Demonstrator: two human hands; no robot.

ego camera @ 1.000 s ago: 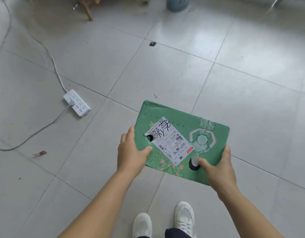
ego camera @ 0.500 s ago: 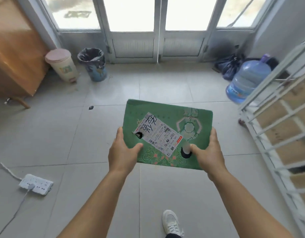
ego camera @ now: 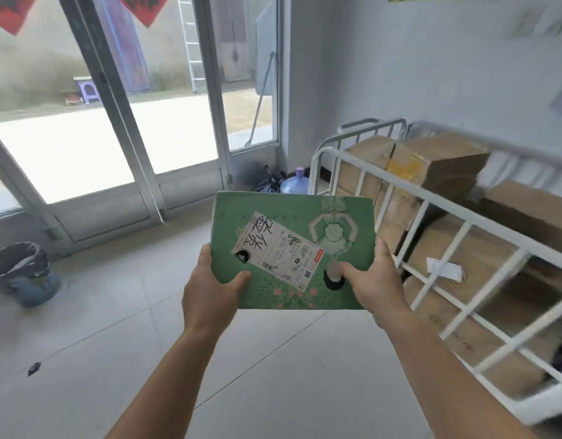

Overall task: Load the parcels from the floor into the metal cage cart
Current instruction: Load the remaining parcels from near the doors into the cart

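Observation:
I hold a flat green parcel (ego camera: 292, 223) with a white shipping label in front of me at chest height. My left hand (ego camera: 211, 288) grips its left edge, thumb on top. My right hand (ego camera: 376, 280) grips its right edge, thumb by a dark round hole in the top. The white metal cage cart (ego camera: 425, 198) stands just to the right of the parcel, and several brown cardboard boxes (ego camera: 438, 166) are stacked inside it.
Glass doors (ego camera: 114, 128) fill the wall ahead. A lined bin (ego camera: 21, 270) stands at the left on the tiled floor. A blue water jug (ego camera: 294, 184) and dark bags sit in the corner beside the cart.
My view has swung up and to the right, from the floor to the doors and the cart. The parcel has risen with both hands, and the cart is now close on the right.

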